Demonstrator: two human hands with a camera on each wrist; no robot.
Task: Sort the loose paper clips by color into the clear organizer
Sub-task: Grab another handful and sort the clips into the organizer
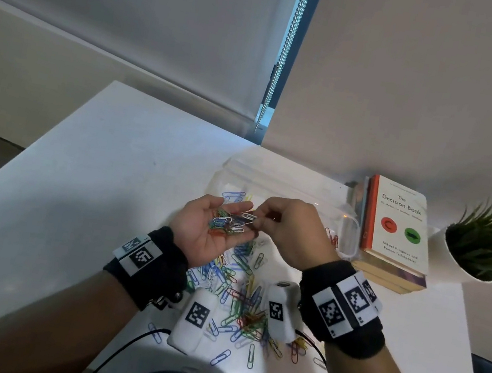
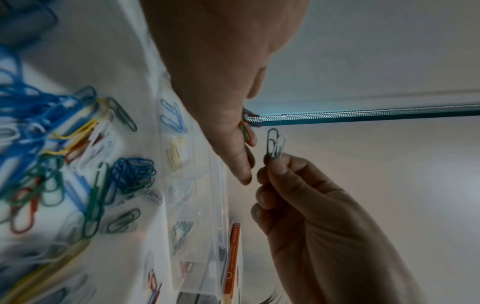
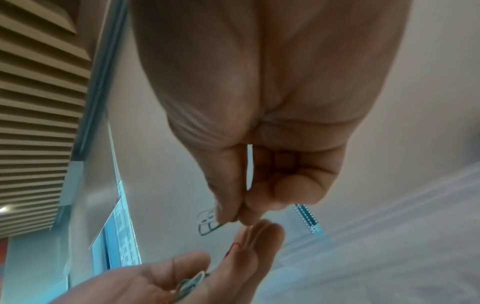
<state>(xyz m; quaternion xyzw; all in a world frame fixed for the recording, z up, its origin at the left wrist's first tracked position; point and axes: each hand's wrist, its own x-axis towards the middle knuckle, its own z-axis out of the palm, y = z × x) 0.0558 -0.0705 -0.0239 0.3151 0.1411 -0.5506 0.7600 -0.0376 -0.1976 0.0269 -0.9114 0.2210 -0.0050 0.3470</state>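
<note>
My left hand (image 1: 195,226) lies palm up above the table with its fingers straight, carrying a small heap of mixed-colour paper clips (image 1: 226,223). At the left fingertips my right hand (image 1: 260,220) pinches a white and a green clip (image 2: 275,144) between thumb and forefinger. In the right wrist view these pinched clips (image 3: 207,222) stick out to the left of the pinch. The clear organizer (image 1: 291,184) stands just behind both hands, its compartments holding blue (image 2: 171,117), yellow (image 2: 174,154), white, green and red clips. A big loose pile of clips (image 1: 238,303) covers the table below my wrists.
A stack of books (image 1: 395,226) sits right of the organizer, with a potted plant (image 1: 491,242) beyond it. White camera units (image 1: 192,318) hang under both wrists, with black cables trailing toward me. The table's left edge (image 1: 30,155) runs diagonally; a blind chain hangs behind.
</note>
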